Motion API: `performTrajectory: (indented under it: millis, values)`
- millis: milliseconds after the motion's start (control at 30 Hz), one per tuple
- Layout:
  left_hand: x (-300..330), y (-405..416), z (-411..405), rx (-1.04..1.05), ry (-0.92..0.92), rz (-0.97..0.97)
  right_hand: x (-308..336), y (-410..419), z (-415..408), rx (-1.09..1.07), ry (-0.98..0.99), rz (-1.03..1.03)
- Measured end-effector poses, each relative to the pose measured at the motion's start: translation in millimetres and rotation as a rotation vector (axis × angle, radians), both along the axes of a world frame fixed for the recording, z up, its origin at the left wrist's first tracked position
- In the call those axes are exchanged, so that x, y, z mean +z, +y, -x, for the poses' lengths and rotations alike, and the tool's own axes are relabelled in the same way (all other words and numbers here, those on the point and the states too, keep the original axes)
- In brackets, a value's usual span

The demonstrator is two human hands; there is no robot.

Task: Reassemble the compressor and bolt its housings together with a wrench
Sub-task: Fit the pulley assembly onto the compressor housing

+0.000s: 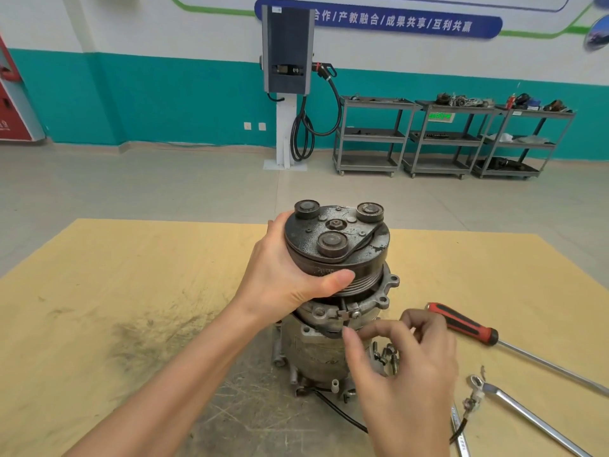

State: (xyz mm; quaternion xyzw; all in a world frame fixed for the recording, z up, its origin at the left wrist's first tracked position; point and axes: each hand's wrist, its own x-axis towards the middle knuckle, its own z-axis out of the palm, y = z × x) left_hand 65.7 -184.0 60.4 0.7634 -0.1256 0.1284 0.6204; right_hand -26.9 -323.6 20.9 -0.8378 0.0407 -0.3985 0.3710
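Note:
The compressor stands upright on the yellow board (pixel 108 291). Its front part, the dark clutch pulley (pixel 336 239) with its grey flanged housing (pixel 379 295), sits tilted on the lower grey body (pixel 316 357). My left hand (pixel 283 278) grips the pulley from the left, thumb across its grooves. My right hand (pixel 402 364) hovers at the seam between the housings, fingers curled, thumb and forefinger close together; whether they pinch a bolt I cannot tell. Several loose bolts (pixel 387 356) lie beside the body. A ratchet wrench (pixel 520 413) lies at the right.
A red-handled screwdriver (pixel 464 324) lies right of the compressor, its shaft running to the right edge. A black cable (pixel 342 413) trails from the body toward me. Another wrench (pixel 459 433) lies near the bottom edge. Grey shelf carts (pixel 372 136) stand by the far wall.

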Motion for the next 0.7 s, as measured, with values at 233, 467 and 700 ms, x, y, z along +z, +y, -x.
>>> performTrajectory:
  millis: [233, 467, 700]
  values:
    - [6.7, -2.6, -2.7, -0.021, -0.019, -0.034, -2.4, 27.6, 0.7, -0.017, 0.116, -0.197]
    - [9.7, -7.0, -9.7, 0.016, 0.021, -0.167, 11.5, 18.1, -5.0, 0.187, 0.308, -0.498]
    - [12.9, -5.8, -14.1, -0.001, 0.062, -0.161, 27.8, 12.2, -6.7, 0.289, 0.435, -0.611]
